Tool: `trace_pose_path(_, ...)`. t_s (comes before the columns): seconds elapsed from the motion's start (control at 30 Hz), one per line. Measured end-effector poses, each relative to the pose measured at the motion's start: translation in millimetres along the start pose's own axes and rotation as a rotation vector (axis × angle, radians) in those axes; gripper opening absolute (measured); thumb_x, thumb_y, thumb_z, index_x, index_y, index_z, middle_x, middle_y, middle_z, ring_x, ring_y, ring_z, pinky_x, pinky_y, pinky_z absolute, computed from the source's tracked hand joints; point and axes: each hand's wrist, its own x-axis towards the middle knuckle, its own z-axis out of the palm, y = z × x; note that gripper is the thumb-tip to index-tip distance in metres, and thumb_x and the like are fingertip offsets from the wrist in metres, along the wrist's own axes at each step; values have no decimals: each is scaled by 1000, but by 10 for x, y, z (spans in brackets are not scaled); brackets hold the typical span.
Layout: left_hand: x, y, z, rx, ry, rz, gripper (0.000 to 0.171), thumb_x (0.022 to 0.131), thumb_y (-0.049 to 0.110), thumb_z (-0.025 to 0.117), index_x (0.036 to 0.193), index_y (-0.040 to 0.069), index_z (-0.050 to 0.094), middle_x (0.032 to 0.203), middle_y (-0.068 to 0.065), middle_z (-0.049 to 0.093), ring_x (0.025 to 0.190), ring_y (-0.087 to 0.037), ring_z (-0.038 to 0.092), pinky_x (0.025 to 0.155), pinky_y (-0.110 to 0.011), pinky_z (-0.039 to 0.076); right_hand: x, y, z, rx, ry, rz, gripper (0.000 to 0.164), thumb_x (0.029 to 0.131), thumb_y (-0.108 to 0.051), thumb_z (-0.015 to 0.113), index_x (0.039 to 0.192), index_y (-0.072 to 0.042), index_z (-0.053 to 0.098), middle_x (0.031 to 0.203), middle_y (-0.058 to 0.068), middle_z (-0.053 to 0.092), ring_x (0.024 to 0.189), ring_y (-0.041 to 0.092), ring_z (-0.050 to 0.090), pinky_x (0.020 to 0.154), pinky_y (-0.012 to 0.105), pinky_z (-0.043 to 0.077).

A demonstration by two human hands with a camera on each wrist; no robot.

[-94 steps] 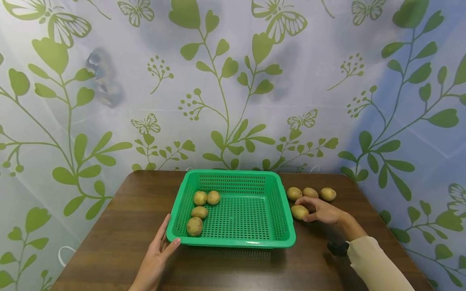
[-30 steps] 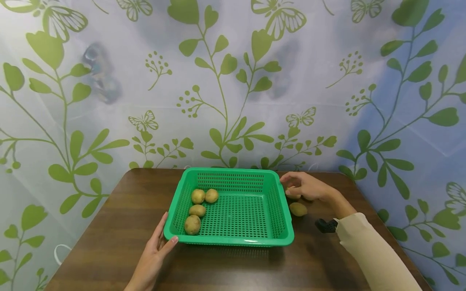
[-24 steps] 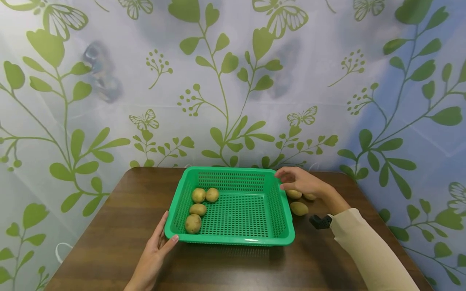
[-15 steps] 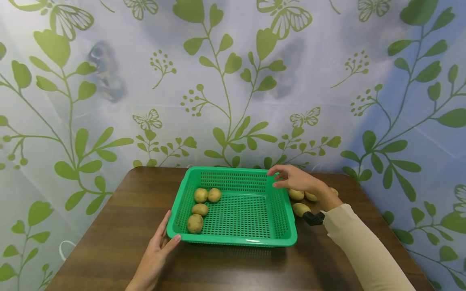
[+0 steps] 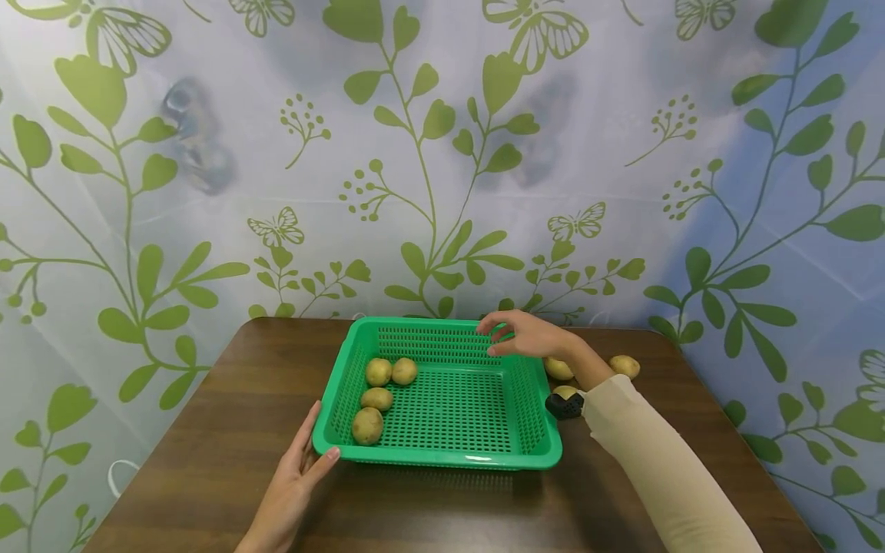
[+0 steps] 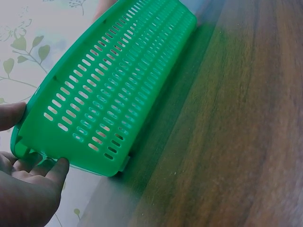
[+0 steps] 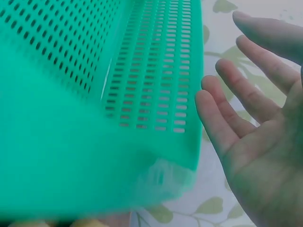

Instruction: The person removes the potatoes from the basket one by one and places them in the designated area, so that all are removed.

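Observation:
A green plastic basket [image 5: 442,459] with slotted walls stands on the table. Several potatoes [image 5: 368,425] lie along its left side. My left hand [image 5: 293,480] grips the front left corner, thumb over the rim; the left wrist view shows the fingers [image 6: 57,172] below it. My right hand [image 5: 525,336] hovers over the back right corner, holding nothing, its fingers [image 7: 248,97] spread and lightly bent beside the wall in the right wrist view. Right of the basket, a potato [image 5: 624,366] shows past the sleeve, another [image 5: 557,369] lies by the rim, and others are partly hidden by the arm.
The brown wooden table [image 5: 228,430] extends on both sides of the basket. Its back edge meets a curtain [image 5: 442,153] printed with green leaves and butterflies. A black wrist device [image 5: 564,405] sits at the right sleeve, close to the basket's right rim.
The right hand was at a potato on the right; it has let go, risen and moved left over the basket's back corner. The left hand and the potatoes in the basket stay put.

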Motion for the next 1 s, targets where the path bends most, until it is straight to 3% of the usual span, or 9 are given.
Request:
trace_pose_path(0.27, -3, 0, -1, 12, -1, 0, 80, 108, 18, 59, 169, 23, 7, 171, -7, 4, 154, -34, 7, 102, -11, 35, 230, -82, 122, -26, -22, 5, 41, 100, -16, 71, 139, -9, 59, 142, 10, 55, 128, 42, 53, 96, 44, 52)
trace_pose_path(0.73, -7, -25, 16, 1, -11, 10, 81, 107, 17, 59, 169, 20, 6, 171, -10, 3, 154, -35, 9, 102, -12, 35, 616, -128, 409, -37, -62, -46, 47, 99, -18, 73, 142, -6, 59, 145, 19, 54, 126, 43, 55, 97, 43, 51)
trace_pose_path(1.0, -8, -7, 17, 9, -13, 28, 80, 107, 16, 59, 168, 21, 7, 171, -12, 3, 154, -37, 7, 102, -12, 35, 826, -177, 575, -49, -77, -52, 44, 98, -21, 75, 139, -12, 62, 140, 8, 59, 122, 33, 59, 96, 40, 52)
